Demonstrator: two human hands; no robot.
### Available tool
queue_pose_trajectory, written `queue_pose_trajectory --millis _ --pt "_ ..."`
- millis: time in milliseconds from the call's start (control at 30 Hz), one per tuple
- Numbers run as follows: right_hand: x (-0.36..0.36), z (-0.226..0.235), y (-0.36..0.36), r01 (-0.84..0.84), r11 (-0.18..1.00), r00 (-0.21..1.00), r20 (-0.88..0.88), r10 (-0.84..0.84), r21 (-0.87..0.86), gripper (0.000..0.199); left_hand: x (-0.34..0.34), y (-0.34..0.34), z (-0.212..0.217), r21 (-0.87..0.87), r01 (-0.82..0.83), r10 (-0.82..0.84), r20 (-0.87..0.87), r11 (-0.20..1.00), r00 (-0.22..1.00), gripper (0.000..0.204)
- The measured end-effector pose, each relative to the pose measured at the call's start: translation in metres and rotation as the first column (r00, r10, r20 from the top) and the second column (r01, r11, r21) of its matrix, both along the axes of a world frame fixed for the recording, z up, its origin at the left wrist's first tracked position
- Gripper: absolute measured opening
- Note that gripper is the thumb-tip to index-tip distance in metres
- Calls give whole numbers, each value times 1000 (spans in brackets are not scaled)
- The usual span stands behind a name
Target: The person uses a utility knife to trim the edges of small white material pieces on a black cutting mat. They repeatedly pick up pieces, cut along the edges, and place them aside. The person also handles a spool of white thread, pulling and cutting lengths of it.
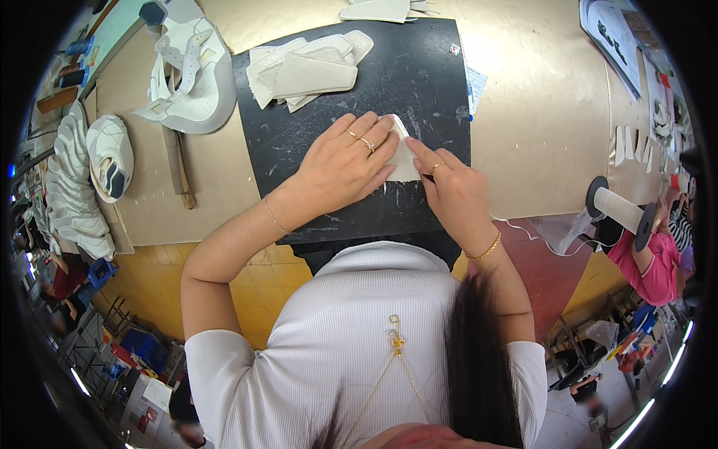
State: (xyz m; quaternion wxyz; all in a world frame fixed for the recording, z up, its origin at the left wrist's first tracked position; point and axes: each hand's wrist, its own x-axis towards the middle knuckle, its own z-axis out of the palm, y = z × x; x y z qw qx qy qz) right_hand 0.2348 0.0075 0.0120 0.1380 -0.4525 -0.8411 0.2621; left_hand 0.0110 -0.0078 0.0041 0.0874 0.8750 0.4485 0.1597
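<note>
A small off-white fabric piece [404, 165] lies on a black scuffed board [277, 153] in front of me. Its upper right edge shows a bright narrow strip that looks folded over. My left hand [344, 161] rests on the piece with fingers stretched out flat, covering its left part. At the right edge, my right hand [451, 187] grips the piece between index finger and thumb, the other fingers curled in. Farther back on the board, several similar off-white pieces [318, 73] lie in a loose stack.
White shoe uppers [196, 93] and a wooden-handled tool [176, 172] lie to the left, near a row of stacked white shoe parts [75, 183]. A spool of white tape [619, 212] stands at the right table edge. Printed sheets [612, 45] lie at the far right.
</note>
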Motion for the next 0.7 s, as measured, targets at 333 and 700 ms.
queue_pose_trajectory --millis 333,700 --pt "-1 2 -2 -14 1000 996 90 14 10 47 -7 7 -4 13 -50 50 30 999 998 53" --pt "-1 2 1 12 1000 1000 22 -12 -25 46 -8 -1 -11 -26 60 -58 87 998 994 50"
